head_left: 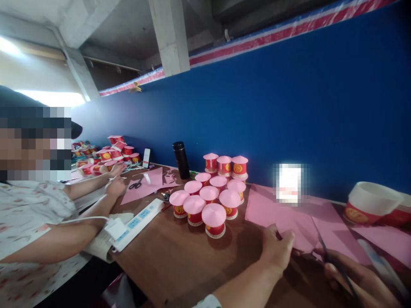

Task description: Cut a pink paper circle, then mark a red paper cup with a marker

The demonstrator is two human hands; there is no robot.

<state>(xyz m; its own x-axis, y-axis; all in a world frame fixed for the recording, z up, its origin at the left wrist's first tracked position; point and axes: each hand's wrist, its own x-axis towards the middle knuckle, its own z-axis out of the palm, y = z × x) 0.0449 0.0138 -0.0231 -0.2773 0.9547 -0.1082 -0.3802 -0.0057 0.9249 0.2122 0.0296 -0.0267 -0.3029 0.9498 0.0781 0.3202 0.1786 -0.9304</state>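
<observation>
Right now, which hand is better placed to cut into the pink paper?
Probably the right hand: it holds the dark scissors, blades up against the pink paper. The left hand grips the paper's near edge, so it seems better for steadying.

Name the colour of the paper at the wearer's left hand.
Pink. The paper at the left hand shows best in the head view.
</observation>
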